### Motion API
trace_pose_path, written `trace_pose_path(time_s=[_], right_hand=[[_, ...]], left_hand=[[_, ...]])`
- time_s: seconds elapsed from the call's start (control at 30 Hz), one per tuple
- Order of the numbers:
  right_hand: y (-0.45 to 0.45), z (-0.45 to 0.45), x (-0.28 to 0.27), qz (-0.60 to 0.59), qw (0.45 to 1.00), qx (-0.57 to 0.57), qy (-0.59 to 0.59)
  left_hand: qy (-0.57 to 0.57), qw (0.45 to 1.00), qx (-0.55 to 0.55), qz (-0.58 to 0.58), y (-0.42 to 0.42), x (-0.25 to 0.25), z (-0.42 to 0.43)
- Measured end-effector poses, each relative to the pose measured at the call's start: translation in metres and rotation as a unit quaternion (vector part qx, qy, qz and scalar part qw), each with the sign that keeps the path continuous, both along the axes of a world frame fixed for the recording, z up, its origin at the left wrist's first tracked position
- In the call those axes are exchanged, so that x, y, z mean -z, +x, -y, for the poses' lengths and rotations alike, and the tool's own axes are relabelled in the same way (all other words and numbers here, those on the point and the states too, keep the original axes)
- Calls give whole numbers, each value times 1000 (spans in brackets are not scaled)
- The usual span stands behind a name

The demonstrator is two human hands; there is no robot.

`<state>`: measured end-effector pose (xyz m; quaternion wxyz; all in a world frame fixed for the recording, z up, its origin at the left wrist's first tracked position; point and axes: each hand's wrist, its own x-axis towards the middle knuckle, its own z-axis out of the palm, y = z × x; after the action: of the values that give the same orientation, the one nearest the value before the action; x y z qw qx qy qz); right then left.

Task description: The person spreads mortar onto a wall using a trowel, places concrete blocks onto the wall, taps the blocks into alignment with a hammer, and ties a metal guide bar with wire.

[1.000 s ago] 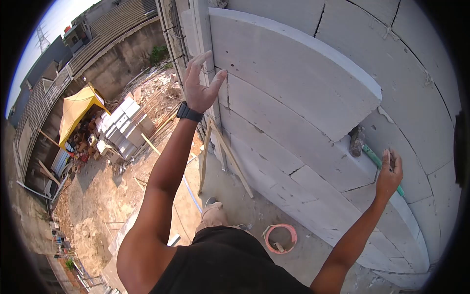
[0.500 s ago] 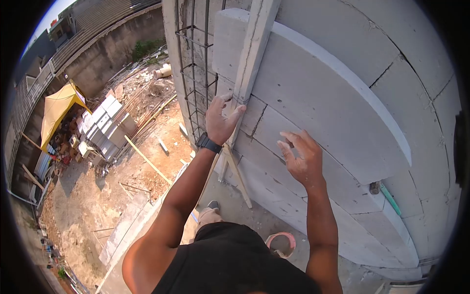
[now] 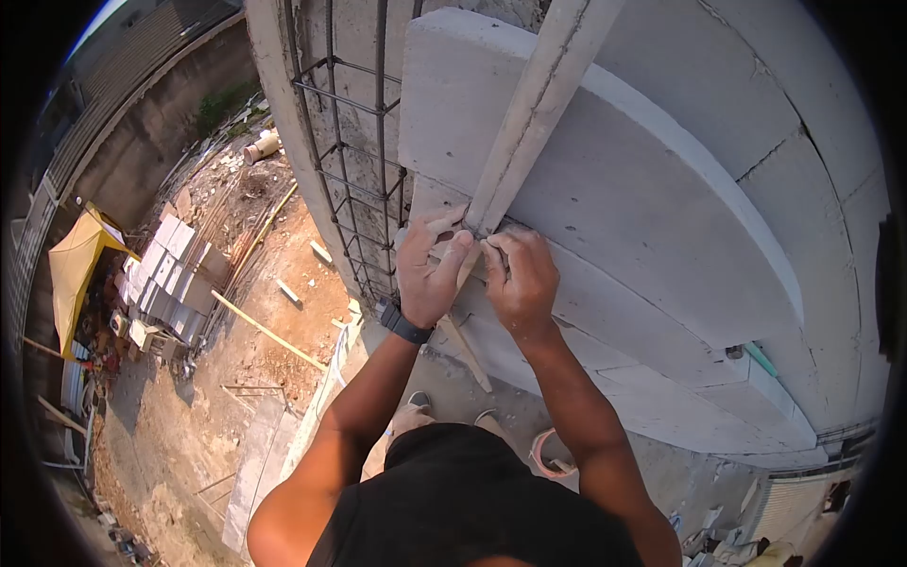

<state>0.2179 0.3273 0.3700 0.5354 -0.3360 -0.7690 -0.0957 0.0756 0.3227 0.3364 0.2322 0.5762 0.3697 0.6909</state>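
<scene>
A pale, dusty upright batten [image 3: 543,104] with a long crack stands against the light grey block wall [image 3: 642,198]. At its left edge my left hand [image 3: 432,269] is closed, fingers curled and thumb bent in toward the batten. My right hand [image 3: 525,279] is on the other side, thumb and fingers pinched together close to the batten. Whatever lies between the fingertips is too small or hidden to name. A dark watch [image 3: 403,323] sits on my left wrist. Below the hands, a thin wooden strip [image 3: 465,352] leans at a slant.
A rebar cage [image 3: 356,151] rises left of the batten. A pinkish-rimmed bucket [image 3: 548,454] stands on the floor by my feet. A green-handled tool [image 3: 759,359] rests on a block ledge at right. The yard below left holds stacked blocks [image 3: 175,274] and a yellow canopy [image 3: 80,269].
My right hand has moved left from open air to the batten and closed its fingers. My left hand stays at the batten, its fingers more curled. The view has shifted.
</scene>
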Motion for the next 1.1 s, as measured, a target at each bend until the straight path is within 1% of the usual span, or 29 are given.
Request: trace_pose_path(time_s=[0.07, 0.1, 0.13, 0.17, 0.23, 0.27, 0.3, 0.33, 0.37, 0.4, 0.53, 0.6, 0.63, 0.7, 0.77, 0.83, 0.9, 0.97, 1.03, 1.1], right_hand=[[4, 1, 2, -1, 1000, 17, -4], [3, 3, -1, -4, 1000, 1, -23], [0, 5, -2, 6, 1000, 4, -21], [-3, 3, -2, -2, 1000, -4, -4], [-2, 4, -2, -17, 1000, 13, 5], [1, 6, 1, -17, 999, 37, 10], [-2, 3, 6, -16, 998, 51, 13], [-3, 2, 10, -27, 998, 50, 18], [-4, 1, 13, -36, 998, 38, 24], [-3, 1, 14, -36, 998, 51, 28], [-7, -5, 17, -50, 997, 39, 46], [-5, -4, 17, -51, 997, 35, 48], [-3, -2, 14, -30, 998, 38, 40], [0, -3, 13, -9, 999, 40, 30], [4, -7, 15, 59, 996, 52, 33], [6, -10, 12, 79, 994, 49, 50], [8, -13, 10, 96, 992, 43, 67], [10, -11, 10, 97, 994, 40, 43], [5, -6, 9, 27, 999, 35, 27], [-2, -1, 8, -29, 999, 39, -3]], left_hand=[[1, 999, 28, 41, 8, -2, -3], [9, 998, 36, 52, 5, 2, -4], [-20, 996, 49, 66, 0, 8, -6], [-4, 1000, 21, 19, -6, 2, -5], [-30, 998, 28, 53, -10, 14, -13], [-35, 997, 36, 51, -9, 17, -13], [-30, 999, 9, 14, -13, 19, -17], [-27, 999, 23, 34, -15, 23, -20], [-24, 999, 18, 18, -20, 29, -27], [-16, 1000, 5, 23, -18, 29, -28], [8, 999, -42, 16, -15, 31, -32], [12, 999, -36, 35, -11, 34, -32], [19, 998, -35, 55, -10, 34, -32], [16, 998, -53, 41, -9, 33, -32], [14, 997, -74, 28, -9, 33, -32], [-27, 998, -57, 25, -12, 35, -32], [-21, 998, -52, 21, -14, 37, -34], [-16, 998, -57, 15, -14, 37, -34], [-2, 1000, 13, 4, -16, 30, -29], [5, 999, 50, 19, -13, 20, -25]])
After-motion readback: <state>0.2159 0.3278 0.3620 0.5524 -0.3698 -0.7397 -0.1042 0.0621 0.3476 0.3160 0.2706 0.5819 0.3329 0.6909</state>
